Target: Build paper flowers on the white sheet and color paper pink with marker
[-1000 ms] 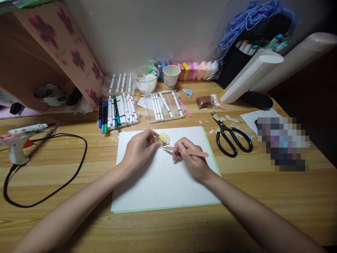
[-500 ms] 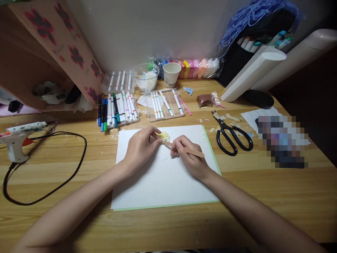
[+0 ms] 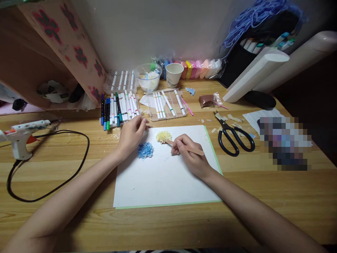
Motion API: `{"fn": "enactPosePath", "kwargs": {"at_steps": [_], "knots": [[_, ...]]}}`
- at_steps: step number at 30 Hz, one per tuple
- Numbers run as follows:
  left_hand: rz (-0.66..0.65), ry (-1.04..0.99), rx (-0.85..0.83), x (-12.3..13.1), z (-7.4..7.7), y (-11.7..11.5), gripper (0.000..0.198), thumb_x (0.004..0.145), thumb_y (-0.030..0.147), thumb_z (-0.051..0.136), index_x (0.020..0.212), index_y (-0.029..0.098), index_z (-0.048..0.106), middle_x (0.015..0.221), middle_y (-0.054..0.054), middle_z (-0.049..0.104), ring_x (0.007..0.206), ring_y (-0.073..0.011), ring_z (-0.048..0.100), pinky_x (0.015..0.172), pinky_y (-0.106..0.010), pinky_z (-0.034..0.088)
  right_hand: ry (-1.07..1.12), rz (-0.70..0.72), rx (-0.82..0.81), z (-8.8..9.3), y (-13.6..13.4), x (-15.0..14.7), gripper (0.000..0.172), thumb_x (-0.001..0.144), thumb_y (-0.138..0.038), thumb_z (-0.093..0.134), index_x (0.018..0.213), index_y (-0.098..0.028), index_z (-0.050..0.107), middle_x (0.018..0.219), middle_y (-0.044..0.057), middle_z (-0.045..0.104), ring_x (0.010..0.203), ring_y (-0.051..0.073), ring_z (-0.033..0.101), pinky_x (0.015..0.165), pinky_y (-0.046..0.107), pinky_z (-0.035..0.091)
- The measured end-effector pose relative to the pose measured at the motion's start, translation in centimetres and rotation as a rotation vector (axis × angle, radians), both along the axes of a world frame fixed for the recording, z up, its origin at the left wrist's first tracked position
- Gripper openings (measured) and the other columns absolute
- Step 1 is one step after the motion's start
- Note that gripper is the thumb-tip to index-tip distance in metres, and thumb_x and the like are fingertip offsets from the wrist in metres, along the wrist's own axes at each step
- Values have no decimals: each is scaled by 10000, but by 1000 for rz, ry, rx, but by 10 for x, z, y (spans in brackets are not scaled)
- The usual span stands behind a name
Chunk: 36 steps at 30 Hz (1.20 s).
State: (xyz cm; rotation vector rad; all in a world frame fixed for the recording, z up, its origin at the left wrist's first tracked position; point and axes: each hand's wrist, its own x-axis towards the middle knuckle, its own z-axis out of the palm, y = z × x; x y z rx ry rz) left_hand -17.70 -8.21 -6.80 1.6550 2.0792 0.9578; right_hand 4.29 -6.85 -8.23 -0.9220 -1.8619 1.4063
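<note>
A white sheet of paper (image 3: pixel 163 175) lies on the wooden desk (image 3: pixel 79 211). On it sit a fluffy yellow paper flower (image 3: pixel 163 136) and a shredded blue paper flower (image 3: pixel 145 150). My right hand (image 3: pixel 188 153) is closed round a wooden stick (image 3: pixel 195 151) whose tip touches the yellow flower's lower edge. My left hand (image 3: pixel 131 134) rests at the sheet's upper left corner, just above the blue flower, fingers curled with the fingertips pinched together near the marker tray; I cannot make out anything in them.
Marker trays (image 3: pixel 119 109) and a clear box of pens (image 3: pixel 167 104) lie behind the sheet. Black scissors (image 3: pixel 234 137) with paper scraps sit to the right. A glue gun (image 3: pixel 21 135) with a looping black cord (image 3: pixel 52 165) is at the left. A paper cup (image 3: pixel 174 75), a bowl (image 3: pixel 147 77) and clay packs (image 3: pixel 200 68) line the wall.
My left hand has moved left and back off the yellow flower, uncovering the blue flower. The right hand keeps the stick at the yellow flower.
</note>
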Motion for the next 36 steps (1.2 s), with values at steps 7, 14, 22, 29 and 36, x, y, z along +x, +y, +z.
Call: {"fn": "enactPosePath", "kwargs": {"at_steps": [7,14,22,29,36], "knots": [[-49,-10,13,-3,-10,4,289,924,263,406,690,181,555,743,-11,657,667,-144,562,646,-264,380,6,-18,-20,-2,3,-3,269,963,-387,397,815,-209,534,711,3,616,696,126,603,646,239,513],[-66,-29,14,-6,-12,1,274,918,267,395,710,184,554,718,-4,635,680,-156,556,644,-259,367,-48,66,22,12,19,-16,350,944,-432,412,691,-210,510,671,5,584,705,150,624,607,247,524],[-84,-4,11,-7,-13,-2,280,927,295,374,719,195,533,702,-1,613,689,-170,555,640,-261,367,-124,23,154,21,34,-37,435,930,-472,428,598,-204,515,497,-7,576,509,141,580,525,251,445],[-117,41,-21,-9,-13,-2,282,930,316,364,777,199,571,743,-20,627,736,-192,574,663,-280,384,-6,-49,86,30,27,-20,433,924,-498,424,659,-189,572,528,-4,591,506,127,570,532,253,445],[-303,-33,-14,-8,-8,-5,321,952,331,362,888,197,646,895,-36,655,868,-190,583,785,-299,411,191,-166,-36,11,39,-7,251,926,-459,451,858,-218,473,612,-30,602,593,131,567,610,267,448]]}}
